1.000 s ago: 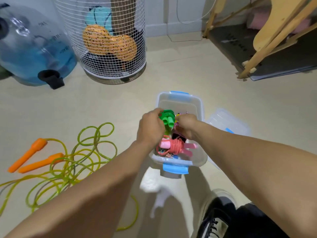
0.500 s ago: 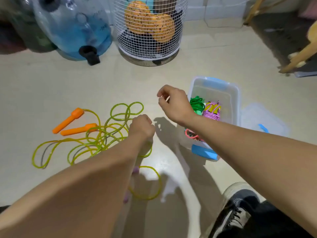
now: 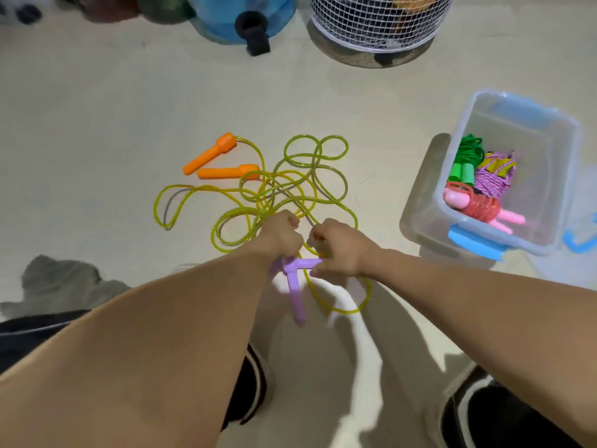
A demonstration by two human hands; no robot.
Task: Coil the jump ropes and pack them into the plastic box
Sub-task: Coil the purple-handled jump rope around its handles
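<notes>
Loose yellow-green jump ropes (image 3: pixel 277 185) lie tangled on the floor, one with two orange handles (image 3: pixel 211 156). My left hand (image 3: pixel 281 236) and my right hand (image 3: pixel 336 248) are curled over the near part of the tangle. Each grips a purple handle (image 3: pixel 295 286); one handle points toward me, the other lies across between my hands. To the right stands the clear plastic box (image 3: pixel 563 163) with blue latches. Inside it lie a coiled green rope (image 3: pixel 466 163), a purple and yellow rope (image 3: pixel 492 179) and a red rope with pink handles (image 3: pixel 478 206).
The box lid (image 3: pixel 581 240) lies on the floor just right of the box. A white wire basket (image 3: pixel 374 30) and a blue water jug (image 3: pixel 239 17) stand at the far edge. My dark shoes (image 3: pixel 478 412) are at the bottom.
Both hands left the box and moved left and down onto the rope tangle, where they took hold of the purple handles. The view swung left, so the box now sits at the right.
</notes>
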